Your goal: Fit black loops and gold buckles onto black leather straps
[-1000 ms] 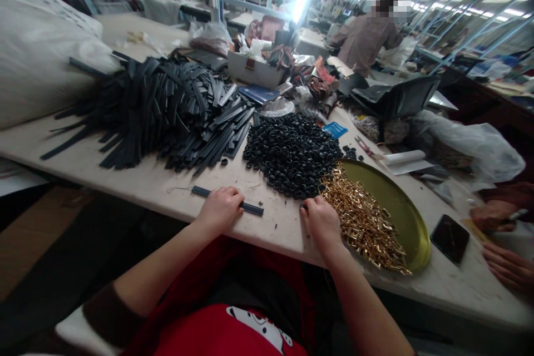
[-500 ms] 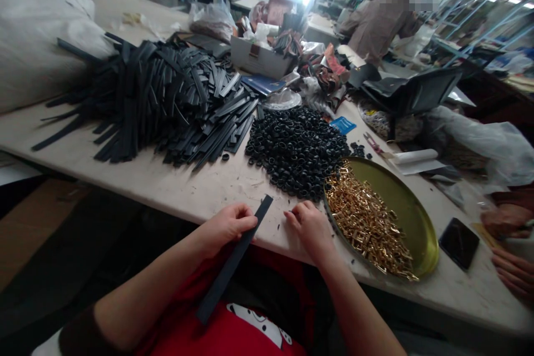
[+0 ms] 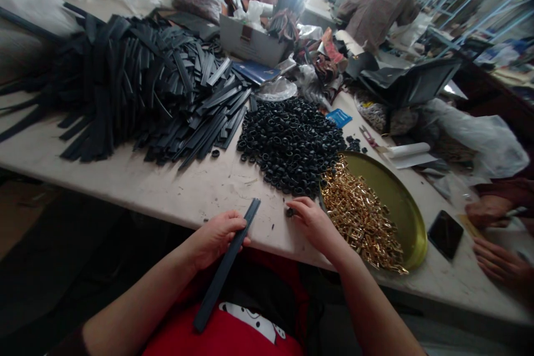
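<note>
My left hand pinches a long flat black strap near its upper end; the strap slants down over my lap. By the table edge, my right hand holds a small black loop at its fingertips. Just beyond that hand lies a heap of small black loops. To its right, gold metal buckles fill part of a round gold-coloured tray. A large pile of black straps spreads over the table on the left.
A dark phone lies right of the tray, near another person's hands. Red-handled cutters and a blue packet rest behind the tray. A grey box of scraps stands at the back. Another person stands farther off.
My right hand now has a small black loop at its fingertips, which did not show before. My left hand still grips the strap. The whole view has shifted slightly.
</note>
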Tool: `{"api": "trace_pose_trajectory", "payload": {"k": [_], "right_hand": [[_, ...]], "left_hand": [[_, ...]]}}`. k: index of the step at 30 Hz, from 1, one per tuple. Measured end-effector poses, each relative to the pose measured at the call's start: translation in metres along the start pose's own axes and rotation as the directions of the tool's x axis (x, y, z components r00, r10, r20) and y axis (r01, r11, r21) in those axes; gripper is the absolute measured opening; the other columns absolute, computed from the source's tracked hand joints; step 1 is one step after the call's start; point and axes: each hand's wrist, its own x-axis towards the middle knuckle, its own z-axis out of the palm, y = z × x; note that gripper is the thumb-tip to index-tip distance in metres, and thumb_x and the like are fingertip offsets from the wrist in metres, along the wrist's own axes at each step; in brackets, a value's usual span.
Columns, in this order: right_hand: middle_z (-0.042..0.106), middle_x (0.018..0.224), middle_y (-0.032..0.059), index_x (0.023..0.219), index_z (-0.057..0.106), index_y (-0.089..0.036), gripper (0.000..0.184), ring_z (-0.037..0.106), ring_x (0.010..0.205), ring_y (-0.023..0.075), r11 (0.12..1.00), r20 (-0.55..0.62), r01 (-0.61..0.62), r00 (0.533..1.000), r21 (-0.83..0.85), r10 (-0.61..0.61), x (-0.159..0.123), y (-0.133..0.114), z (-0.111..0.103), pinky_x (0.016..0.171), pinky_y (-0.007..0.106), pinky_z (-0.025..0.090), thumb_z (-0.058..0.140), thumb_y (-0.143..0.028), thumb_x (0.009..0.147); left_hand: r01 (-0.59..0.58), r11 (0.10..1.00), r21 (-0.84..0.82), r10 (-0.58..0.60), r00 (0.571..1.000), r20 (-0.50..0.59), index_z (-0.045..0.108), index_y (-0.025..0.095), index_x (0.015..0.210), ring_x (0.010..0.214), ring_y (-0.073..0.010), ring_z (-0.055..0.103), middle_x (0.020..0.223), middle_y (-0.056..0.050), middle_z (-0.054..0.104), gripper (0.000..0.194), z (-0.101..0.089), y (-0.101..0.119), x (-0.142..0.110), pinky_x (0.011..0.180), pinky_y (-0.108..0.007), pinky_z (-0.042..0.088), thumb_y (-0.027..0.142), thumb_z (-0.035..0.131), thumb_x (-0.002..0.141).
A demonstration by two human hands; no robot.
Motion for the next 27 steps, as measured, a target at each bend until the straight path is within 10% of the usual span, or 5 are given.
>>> {"api": "trace_pose_trajectory", "payload": {"k": [7,11,14,18,27], "right_hand": [[0.055,0.098,0.0077,0.098,0.062,-0.021,0.030,0.055,0.087,0.0183,0.998,0.002,-0.015,1.000,-0.055,0.015,0.005,-0.007,0.003,0.077,0.031,0.044,0.049,-0.006,0.075],[0.057,0.084,0.0043,0.086,0.063,-0.019,0.014,0.055,0.077,0.0165,0.949,-0.084,-0.111,0.986,0.294,0.141,0.001,-0.022,0.006,0.073,0.031,0.043,0.056,-0.016,0.074],[0.057,0.071,-0.0003,0.087,0.061,-0.020,0.019,0.053,0.064,0.0126,0.576,0.041,-0.214,0.954,0.789,0.297,-0.005,-0.038,0.013,0.064,0.028,0.043,0.062,-0.032,0.072],[0.056,0.062,-0.0039,0.082,0.061,-0.020,0.027,0.050,0.053,0.0084,0.093,0.170,-0.219,0.912,0.971,0.373,-0.014,-0.056,0.024,0.058,0.024,0.041,0.070,-0.038,0.064],[0.055,0.054,-0.0053,0.075,0.062,-0.017,0.024,0.047,0.051,0.0078,0.309,0.137,-0.256,0.923,0.916,0.358,-0.029,-0.065,0.022,0.053,0.022,0.037,0.071,-0.034,0.061]], "left_hand": [[-0.039,0.983,0.180,0.049,0.998,-0.051,0.042,0.018,0.073,0.055,-0.0094,0.057,0.066,0.003,0.058,0.019,0.004,-0.008,-0.007,0.050,-0.018,0.039,0.029,0.058,0.069],[-0.251,0.852,0.460,0.278,0.961,0.009,0.049,0.017,0.092,0.051,-0.0087,0.051,0.066,0.005,0.053,0.020,0.015,-0.012,-0.012,0.050,-0.020,0.038,0.029,0.051,0.075],[-0.364,0.696,0.619,0.400,0.912,0.086,0.055,0.016,0.092,0.050,-0.0091,0.046,0.062,0.005,0.048,0.024,0.025,-0.013,-0.017,0.049,-0.020,0.035,0.034,0.044,0.080],[-0.374,0.539,0.754,0.526,0.849,0.046,0.057,0.016,0.077,0.053,-0.0106,0.042,0.059,0.005,0.045,0.027,0.032,-0.017,-0.022,0.049,-0.021,0.030,0.038,0.041,0.082],[-0.338,0.349,0.874,0.461,0.874,0.154,0.047,0.019,0.057,0.051,-0.0114,0.040,0.054,0.004,0.044,0.025,0.029,-0.014,-0.033,0.048,-0.021,0.023,0.031,0.045,0.079]]}}
